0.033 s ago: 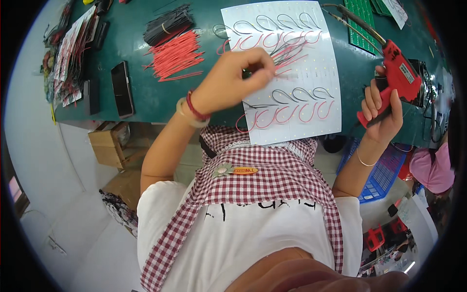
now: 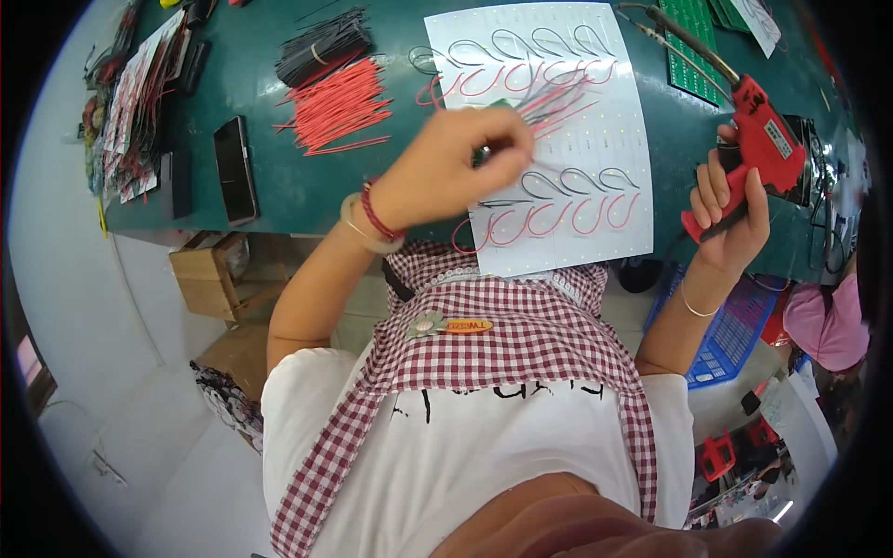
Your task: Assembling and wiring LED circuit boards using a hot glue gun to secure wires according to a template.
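Note:
A bundle of red and black wires (image 2: 558, 104) sticks out, slightly blurred, from my closed left hand (image 2: 465, 167), over the middle of a white LED board sheet (image 2: 595, 139). Looped black and red wires stand in two rows on that sheet, an upper one (image 2: 507, 45) and a lower one (image 2: 581, 186). My right hand (image 2: 730, 200) grips a red soldering gun (image 2: 767, 139) by its handle, right of the sheet. Its metal nozzle and feed tube point up and left, beyond the sheet's top right corner. The left fingertips are partly hidden.
On the green table (image 2: 409, 28) lie a pile of red wires (image 2: 337, 110), a banded black wire bundle (image 2: 321, 46) and a phone (image 2: 234, 170). Finished-looking wired strips (image 2: 139, 102) stack at far left. Green circuit boards (image 2: 688, 46) lie behind the soldering gun. A blue basket (image 2: 716, 344) stands below right.
My left hand has shifted a little right and toward me, with the wires in it. My right hand and the soldering gun stay in place.

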`<state>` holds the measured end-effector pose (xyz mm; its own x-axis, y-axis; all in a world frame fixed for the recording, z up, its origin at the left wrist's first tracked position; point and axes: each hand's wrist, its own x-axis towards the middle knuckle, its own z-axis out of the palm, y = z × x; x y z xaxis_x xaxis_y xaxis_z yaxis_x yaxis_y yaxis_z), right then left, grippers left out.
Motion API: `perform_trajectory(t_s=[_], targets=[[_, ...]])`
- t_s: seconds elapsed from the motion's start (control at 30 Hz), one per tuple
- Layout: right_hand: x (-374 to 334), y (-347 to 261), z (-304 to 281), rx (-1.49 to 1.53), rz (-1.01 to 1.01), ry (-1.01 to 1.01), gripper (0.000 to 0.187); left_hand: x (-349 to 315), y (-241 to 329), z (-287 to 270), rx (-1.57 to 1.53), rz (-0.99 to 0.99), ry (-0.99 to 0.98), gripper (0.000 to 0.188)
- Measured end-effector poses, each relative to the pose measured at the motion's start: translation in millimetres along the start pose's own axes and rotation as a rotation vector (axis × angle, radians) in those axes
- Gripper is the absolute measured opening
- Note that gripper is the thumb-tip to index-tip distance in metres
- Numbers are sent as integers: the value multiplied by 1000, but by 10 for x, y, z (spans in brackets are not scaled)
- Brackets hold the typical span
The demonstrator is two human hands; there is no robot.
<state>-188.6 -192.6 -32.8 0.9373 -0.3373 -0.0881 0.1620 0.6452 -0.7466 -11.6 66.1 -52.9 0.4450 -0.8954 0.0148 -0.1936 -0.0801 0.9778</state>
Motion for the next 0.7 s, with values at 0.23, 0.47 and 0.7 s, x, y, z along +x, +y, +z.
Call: perform_trajectory(t_s=[0.23,0.47,0.7], targets=[[303,80,112,116,-21,-37,42,109,-63,158,-10,97,-290,4],[506,245,227,92,18,-91,42,269,-340,33,98,-167,350,11],[461,483,385,-293,161,149,40,263,-496,-54,277,-207,537,12]])
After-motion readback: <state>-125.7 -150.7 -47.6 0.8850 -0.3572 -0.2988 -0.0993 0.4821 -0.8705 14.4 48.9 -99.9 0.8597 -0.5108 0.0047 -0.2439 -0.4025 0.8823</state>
